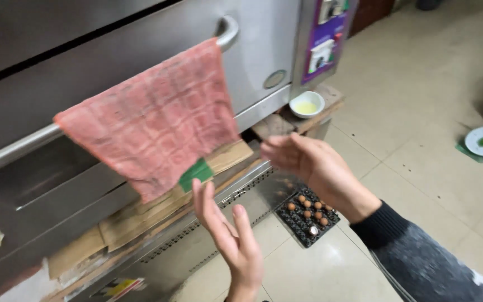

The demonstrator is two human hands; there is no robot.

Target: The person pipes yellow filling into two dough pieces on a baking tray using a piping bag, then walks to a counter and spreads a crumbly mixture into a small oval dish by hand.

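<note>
Tiled floor (420,112), egg tray (307,215) partly filled, white bowl (307,104) of yellow liquid, left hand (227,235) and right hand (308,162) open, empty.

A tall purple label (325,42) with small pictures runs down the metal panel at the oven's right edge. A round grey badge (274,79) sits just left of it on the oven door. A yellow-and-white sticker (119,287) lies on the lower front, bottom left.

Bare beige tiled floor (420,112) at right gives open passage; the hanging pink checked cloth (152,117) blocks upper left, a black plastic egg tray (307,215) obstructs lower centre.
</note>
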